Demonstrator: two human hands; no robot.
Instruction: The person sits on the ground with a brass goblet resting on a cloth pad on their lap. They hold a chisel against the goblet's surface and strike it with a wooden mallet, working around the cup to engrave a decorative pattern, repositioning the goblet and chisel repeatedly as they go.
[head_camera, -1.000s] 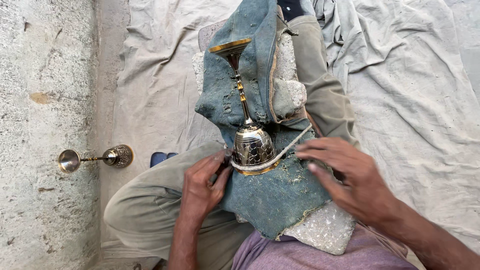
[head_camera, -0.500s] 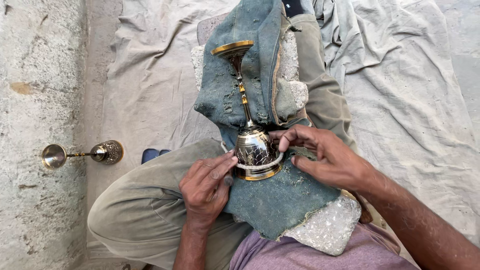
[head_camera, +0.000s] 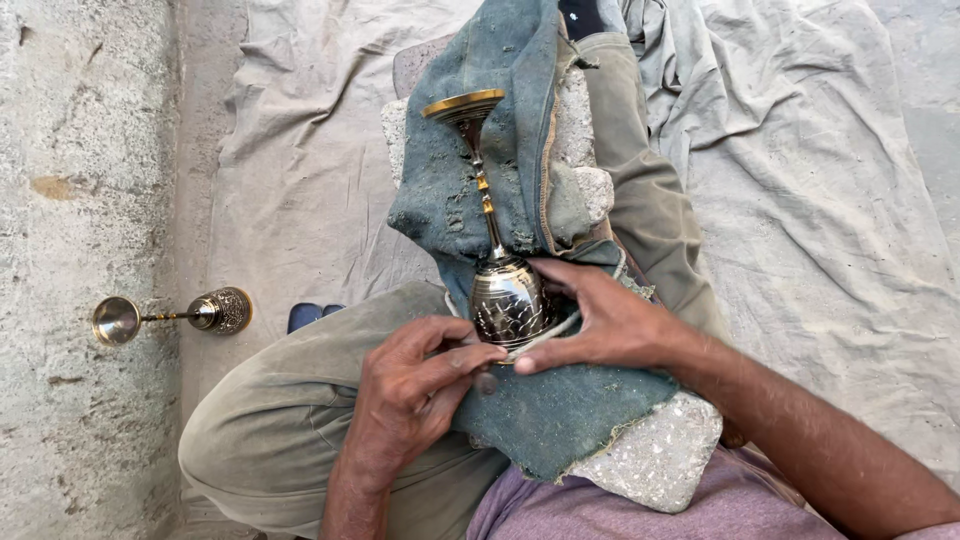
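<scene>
Head view: left hand (head_camera: 415, 385) pinches a small tool at the engraved brass goblet (head_camera: 500, 290), right hand (head_camera: 600, 320) cupped around its bowl; a second goblet (head_camera: 175, 315) lies aside, apparently done.

Rough concrete floor (head_camera: 80, 150), crumpled cloth (head_camera: 800, 200)

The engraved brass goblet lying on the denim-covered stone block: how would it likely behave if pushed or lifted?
The engraved brass goblet lies on its side, so its round bowl would probably roll if the right hand let go. The polished metal looks slippery. Its thin stem suggests it is top-heavy and apt to tip when stood up.
</scene>
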